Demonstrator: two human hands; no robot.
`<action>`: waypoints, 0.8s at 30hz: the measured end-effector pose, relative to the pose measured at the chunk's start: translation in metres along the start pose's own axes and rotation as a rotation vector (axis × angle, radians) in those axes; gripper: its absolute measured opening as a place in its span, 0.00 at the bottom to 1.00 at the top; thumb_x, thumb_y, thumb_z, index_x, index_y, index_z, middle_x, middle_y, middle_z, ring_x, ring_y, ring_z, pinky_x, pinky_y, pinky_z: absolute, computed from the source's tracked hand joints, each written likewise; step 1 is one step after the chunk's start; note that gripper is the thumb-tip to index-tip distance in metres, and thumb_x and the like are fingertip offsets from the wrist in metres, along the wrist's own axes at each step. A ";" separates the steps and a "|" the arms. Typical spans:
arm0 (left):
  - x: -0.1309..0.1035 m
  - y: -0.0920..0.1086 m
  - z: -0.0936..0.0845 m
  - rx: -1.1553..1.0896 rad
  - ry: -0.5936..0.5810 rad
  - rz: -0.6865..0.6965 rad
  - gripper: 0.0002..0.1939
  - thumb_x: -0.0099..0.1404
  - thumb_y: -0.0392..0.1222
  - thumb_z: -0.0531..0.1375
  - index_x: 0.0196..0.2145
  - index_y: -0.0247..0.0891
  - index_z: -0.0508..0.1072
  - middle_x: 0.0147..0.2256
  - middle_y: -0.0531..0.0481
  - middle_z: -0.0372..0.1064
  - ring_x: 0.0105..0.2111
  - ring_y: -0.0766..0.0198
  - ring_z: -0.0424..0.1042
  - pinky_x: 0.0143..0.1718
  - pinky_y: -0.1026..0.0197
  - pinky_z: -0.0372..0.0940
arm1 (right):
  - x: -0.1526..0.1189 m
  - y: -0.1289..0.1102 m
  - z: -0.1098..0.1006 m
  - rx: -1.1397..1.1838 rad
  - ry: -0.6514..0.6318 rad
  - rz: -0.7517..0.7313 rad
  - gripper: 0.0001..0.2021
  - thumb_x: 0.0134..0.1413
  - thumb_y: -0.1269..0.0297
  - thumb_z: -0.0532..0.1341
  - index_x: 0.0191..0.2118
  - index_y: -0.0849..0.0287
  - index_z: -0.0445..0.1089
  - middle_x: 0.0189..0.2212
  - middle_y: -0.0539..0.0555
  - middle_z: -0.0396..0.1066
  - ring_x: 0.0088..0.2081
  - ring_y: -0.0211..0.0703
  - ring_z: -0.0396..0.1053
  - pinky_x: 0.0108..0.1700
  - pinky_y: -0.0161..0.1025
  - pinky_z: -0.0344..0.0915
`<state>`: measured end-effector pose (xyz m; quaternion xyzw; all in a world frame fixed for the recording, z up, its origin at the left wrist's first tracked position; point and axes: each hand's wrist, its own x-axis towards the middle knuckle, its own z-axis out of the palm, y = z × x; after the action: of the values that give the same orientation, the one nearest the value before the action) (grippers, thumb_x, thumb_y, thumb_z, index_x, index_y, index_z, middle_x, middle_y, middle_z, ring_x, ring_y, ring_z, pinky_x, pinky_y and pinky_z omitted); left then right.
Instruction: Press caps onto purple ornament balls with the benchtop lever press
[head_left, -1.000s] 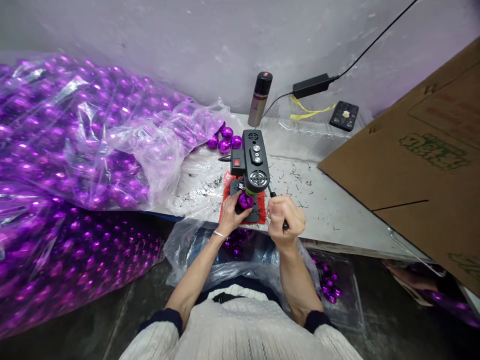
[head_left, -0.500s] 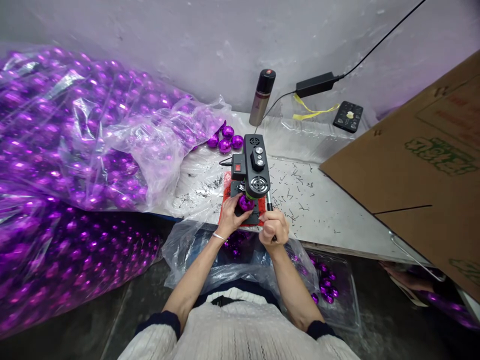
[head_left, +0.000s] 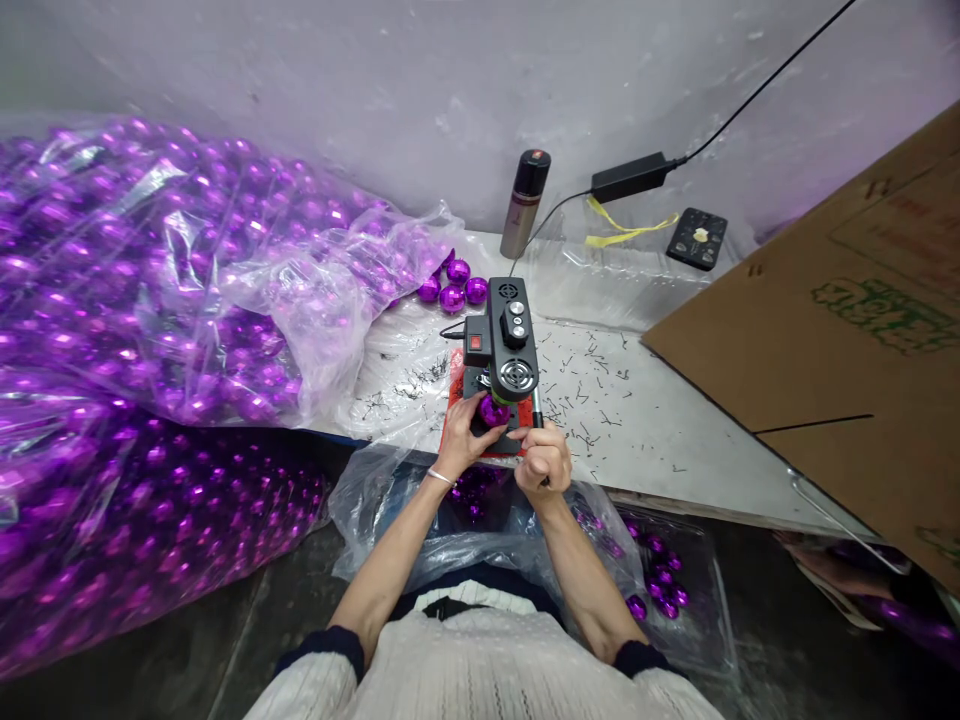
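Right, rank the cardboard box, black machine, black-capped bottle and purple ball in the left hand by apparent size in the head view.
Cardboard box, cut off by the frame
Black machine
Black-capped bottle, narrower
Purple ball, in the left hand

A machine (head_left: 514, 335) stands on a mat (head_left: 455, 375) at the near edge of a workbench (head_left: 630, 440), a ball (head_left: 493, 411) under its front end between the left hand's (head_left: 459, 437) thumb and fingers. Loose balls (head_left: 452, 298) lie behind, left of a bottle (head_left: 525, 210); bags of balls (head_left: 187, 290) fill the far left, a carton (head_left: 832, 350) the right.
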<state>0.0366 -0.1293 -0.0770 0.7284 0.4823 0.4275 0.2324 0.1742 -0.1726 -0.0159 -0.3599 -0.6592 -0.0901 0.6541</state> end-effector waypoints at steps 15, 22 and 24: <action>-0.016 0.004 -0.014 -0.019 -0.036 0.075 0.33 0.67 0.52 0.66 0.64 0.40 0.64 0.57 0.36 0.73 0.58 0.48 0.73 0.61 0.41 0.68 | 0.074 -0.032 -0.017 -0.039 -0.077 0.181 0.13 0.65 0.72 0.55 0.27 0.55 0.63 0.24 0.49 0.68 0.26 0.36 0.65 0.28 0.37 0.60; -0.067 0.003 -0.042 0.144 -0.237 0.254 0.62 0.53 0.74 0.66 0.72 0.37 0.51 0.67 0.26 0.59 0.68 0.37 0.61 0.66 0.33 0.59 | 0.058 -0.029 -0.022 -0.057 -0.120 0.139 0.13 0.63 0.73 0.57 0.26 0.56 0.64 0.25 0.50 0.70 0.26 0.36 0.66 0.28 0.37 0.61; -0.048 -0.009 -0.046 0.124 -0.176 0.228 0.61 0.55 0.77 0.62 0.73 0.35 0.50 0.68 0.26 0.57 0.68 0.37 0.60 0.67 0.33 0.59 | 0.054 -0.028 -0.022 -0.052 -0.115 0.145 0.12 0.62 0.74 0.57 0.26 0.55 0.64 0.25 0.49 0.69 0.25 0.36 0.66 0.27 0.36 0.61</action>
<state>-0.0152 -0.1726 -0.0784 0.8259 0.3999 0.3551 0.1784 0.1814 -0.1863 0.0465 -0.4283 -0.6652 -0.0386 0.6104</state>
